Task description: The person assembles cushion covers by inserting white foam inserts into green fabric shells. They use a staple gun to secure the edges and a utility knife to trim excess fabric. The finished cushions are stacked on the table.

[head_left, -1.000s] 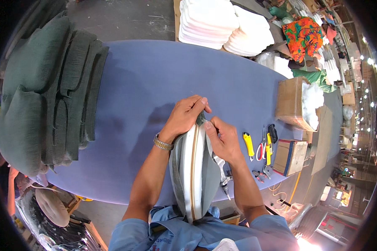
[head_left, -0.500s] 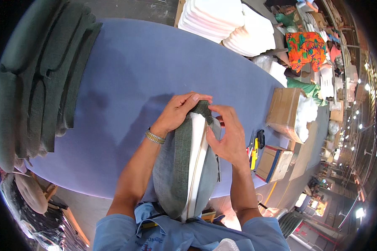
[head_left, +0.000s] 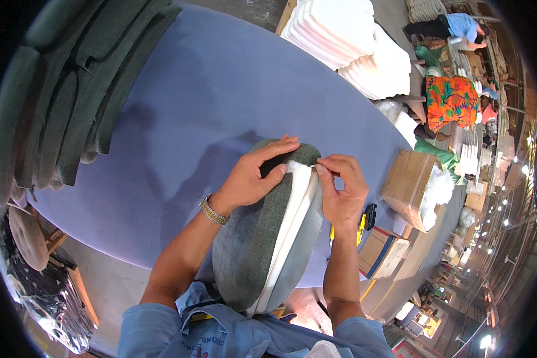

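Observation:
A cushion stands on edge against my front, its grey-green fabric cover (head_left: pixel 243 250) parted along the side facing up. White foam padding (head_left: pixel 284 235) shows as a long strip in that opening. My left hand (head_left: pixel 250 178), with a metal watch on the wrist, grips the cover's far end, fingers over the top and thumb at the opening. On the opposite side, my right hand (head_left: pixel 345 194) pinches the cover's edge between thumb and forefinger, beside the foam's far corner. Both fingertips' contact points are partly hidden by the fabric.
Dark green cushions (head_left: pixel 71 101) are piled on the left of the blue table (head_left: pixel 221 71). White foam pads (head_left: pixel 328 36) stand stacked beyond it. Right of me are a yellow cutter (head_left: pixel 361 230), a small box (head_left: pixel 376 253) and a carton (head_left: pixel 409 182) with white stuffing. Two people work farther off.
The cushion has tilted, showing more of its left face. My left fingers have spread over the cover's far end, and my right hand has closed to a pinch on its edge. The view has turned.

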`<action>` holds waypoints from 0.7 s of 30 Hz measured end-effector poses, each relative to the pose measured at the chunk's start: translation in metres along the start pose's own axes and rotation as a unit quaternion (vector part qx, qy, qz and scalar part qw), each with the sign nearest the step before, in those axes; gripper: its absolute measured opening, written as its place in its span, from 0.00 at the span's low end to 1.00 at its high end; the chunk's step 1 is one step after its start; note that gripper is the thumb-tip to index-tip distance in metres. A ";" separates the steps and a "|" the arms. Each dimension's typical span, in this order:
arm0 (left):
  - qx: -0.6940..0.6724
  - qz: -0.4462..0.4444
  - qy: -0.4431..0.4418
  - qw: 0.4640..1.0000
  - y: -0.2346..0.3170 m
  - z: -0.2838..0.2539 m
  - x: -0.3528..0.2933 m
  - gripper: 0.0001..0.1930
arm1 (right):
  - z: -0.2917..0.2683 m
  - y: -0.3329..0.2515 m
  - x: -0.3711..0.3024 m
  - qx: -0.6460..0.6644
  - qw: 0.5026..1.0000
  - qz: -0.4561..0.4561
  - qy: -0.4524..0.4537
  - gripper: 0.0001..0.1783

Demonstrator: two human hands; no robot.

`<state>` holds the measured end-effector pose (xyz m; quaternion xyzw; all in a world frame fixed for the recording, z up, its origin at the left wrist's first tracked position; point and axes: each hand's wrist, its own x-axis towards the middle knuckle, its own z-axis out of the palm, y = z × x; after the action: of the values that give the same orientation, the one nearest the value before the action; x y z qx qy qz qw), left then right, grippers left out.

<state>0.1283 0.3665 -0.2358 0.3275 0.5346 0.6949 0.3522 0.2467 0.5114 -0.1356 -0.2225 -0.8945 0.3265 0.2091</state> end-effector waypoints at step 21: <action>0.373 0.058 0.021 0.926 0.024 0.006 0.026 0.16 | 0.023 0.011 0.008 0.000 0.998 -0.025 0.051 0.04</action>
<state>0.1165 0.3870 -0.2088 0.4516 0.7423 0.4711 0.1522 0.2313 0.5117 -0.1570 -0.2166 -0.8880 0.3095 0.2624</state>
